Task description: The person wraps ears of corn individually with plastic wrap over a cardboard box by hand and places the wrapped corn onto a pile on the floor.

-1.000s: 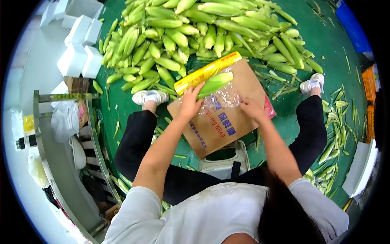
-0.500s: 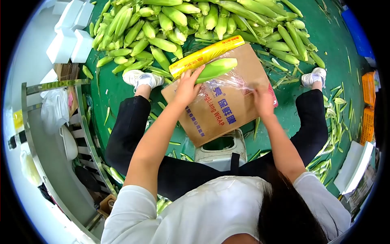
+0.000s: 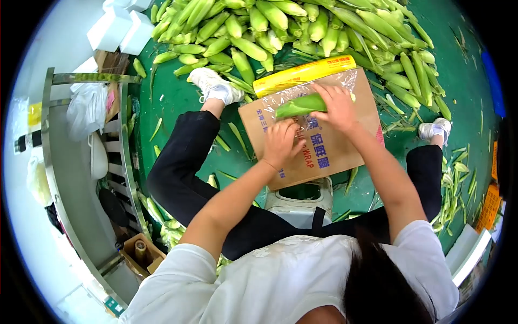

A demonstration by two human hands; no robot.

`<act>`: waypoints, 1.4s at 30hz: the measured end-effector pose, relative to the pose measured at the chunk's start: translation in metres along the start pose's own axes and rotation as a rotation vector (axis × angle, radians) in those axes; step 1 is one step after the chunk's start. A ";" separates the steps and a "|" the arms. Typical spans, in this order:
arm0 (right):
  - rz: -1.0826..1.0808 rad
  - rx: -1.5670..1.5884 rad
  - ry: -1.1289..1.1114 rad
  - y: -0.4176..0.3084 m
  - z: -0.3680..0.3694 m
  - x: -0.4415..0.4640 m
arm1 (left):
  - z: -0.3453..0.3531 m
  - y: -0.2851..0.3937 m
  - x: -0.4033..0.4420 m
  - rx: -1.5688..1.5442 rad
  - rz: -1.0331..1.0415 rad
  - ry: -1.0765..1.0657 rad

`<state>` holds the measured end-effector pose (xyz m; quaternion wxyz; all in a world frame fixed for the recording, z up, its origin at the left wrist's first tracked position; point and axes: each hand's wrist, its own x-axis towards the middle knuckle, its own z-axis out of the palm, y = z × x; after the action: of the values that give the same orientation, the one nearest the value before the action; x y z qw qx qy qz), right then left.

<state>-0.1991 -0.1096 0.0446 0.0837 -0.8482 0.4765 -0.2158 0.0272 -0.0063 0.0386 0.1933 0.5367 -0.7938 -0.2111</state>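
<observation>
A husk-covered ear of corn (image 3: 298, 106) lies on clear plastic wrap (image 3: 278, 100) spread over a flat brown cardboard box (image 3: 345, 154) with printed lettering. My right hand (image 3: 337, 108) is closed over the right end of the corn. Just below the corn's left end is my left hand (image 3: 280, 143), its fingers loosely bent and apart, the thumb held away; any film under its fingertips is hard to make out. Along the cardboard's far edge lies a yellow roll of plastic wrap (image 3: 305, 75).
A big heap of corn ears (image 3: 253, 32) covers the floor at the back. The cardboard rests above a grey plastic stool (image 3: 299, 208) between the knees. Loose husk leaves (image 3: 453, 189) litter the right side. A metal rack (image 3: 48, 140) stands left, with white foam boxes (image 3: 110, 29) behind.
The corn has turned over and lies lower on the wrap. My right hand has moved left onto its right end; my left hand has let go and dropped below it. The view has shifted.
</observation>
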 end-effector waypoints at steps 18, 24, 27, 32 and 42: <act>-0.030 0.170 -0.335 -0.026 -0.017 -0.093 | -0.058 -0.017 0.005 -0.471 -0.019 -0.340; 0.150 -0.149 0.012 -0.027 0.007 -0.033 | -0.014 -0.020 0.100 0.254 0.586 -0.105; 0.361 -0.010 -0.104 -0.007 -0.003 0.026 | -0.035 -0.054 0.183 -0.035 0.039 -0.311; 0.067 -0.107 -0.499 -0.040 -0.005 0.023 | -0.058 -0.041 0.233 -0.328 0.082 -0.225; 0.022 0.419 -1.314 -0.042 -0.010 0.016 | 0.058 0.001 0.155 0.143 0.653 -0.284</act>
<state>-0.1638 -0.1005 0.0725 0.5194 -0.7642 0.2838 0.2563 -0.0585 -0.1429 0.0035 0.1002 0.2326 -0.9550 -0.1547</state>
